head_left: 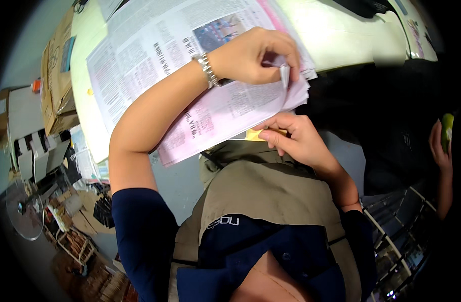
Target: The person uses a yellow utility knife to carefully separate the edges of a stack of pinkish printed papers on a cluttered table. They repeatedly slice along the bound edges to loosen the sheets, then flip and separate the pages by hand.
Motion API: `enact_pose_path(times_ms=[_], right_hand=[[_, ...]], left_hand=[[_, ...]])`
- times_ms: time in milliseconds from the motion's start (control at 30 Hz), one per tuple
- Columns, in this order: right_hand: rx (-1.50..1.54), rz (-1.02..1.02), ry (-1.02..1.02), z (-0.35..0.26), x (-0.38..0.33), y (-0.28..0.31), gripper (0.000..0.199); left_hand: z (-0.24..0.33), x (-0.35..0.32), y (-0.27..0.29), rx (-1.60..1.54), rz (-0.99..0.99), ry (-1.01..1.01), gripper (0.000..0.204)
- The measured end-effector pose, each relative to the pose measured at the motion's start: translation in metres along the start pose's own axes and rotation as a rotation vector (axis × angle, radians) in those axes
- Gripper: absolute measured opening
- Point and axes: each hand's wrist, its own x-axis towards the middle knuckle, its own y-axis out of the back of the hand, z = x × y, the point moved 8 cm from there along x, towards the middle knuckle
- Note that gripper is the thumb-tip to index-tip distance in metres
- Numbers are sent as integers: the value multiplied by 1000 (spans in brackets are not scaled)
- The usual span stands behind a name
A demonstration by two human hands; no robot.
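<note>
A stack of newspaper sheets [135,60], some tinted pink, lies on the pale table and reaches over its near edge. My left hand [258,55], with a silver band at the wrist, pinches a raised, curled edge of newspaper near the stack's right side. Just below the near edge, my right hand [301,138] is closed, thumb against fingers, on a small flat yellow piece [260,135]. Its kind is unclear, as the fingers and paper cover part of it.
The pale table [341,38] extends behind and right of the papers. Cardboard boxes [59,70] stand at the left, with a transparent round disc [25,209] lower down. At the far right, another person's hand [438,143] holds a green object [446,132].
</note>
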Motion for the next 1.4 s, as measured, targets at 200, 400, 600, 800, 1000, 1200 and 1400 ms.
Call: enact_pose_path(times_ms=[200, 400, 600, 800, 1000, 1200, 1400], right_hand=[[-78, -172, 13, -2, 15, -60, 22], [-210, -199, 430, -4, 28, -120, 23], [-245, -290, 316, 8, 17, -91, 23], [201, 20, -50, 61, -35, 21, 13], [538, 556, 304, 45, -56, 70, 31], [431, 421, 347, 21, -53, 54, 34], [493, 293, 481, 6, -44, 44, 27]], left_hand=[[-10, 0, 6, -191, 23, 34, 16], [-13, 2, 14, -261, 88, -13, 18], [-17, 2, 21, -328, 177, 63, 17], [-4, -1, 13, -88, 39, -56, 23], [13, 6, -10, 179, -46, -170, 5], [19, 6, -21, 364, -159, -172, 8], [21, 4, -20, 348, -129, -196, 15]])
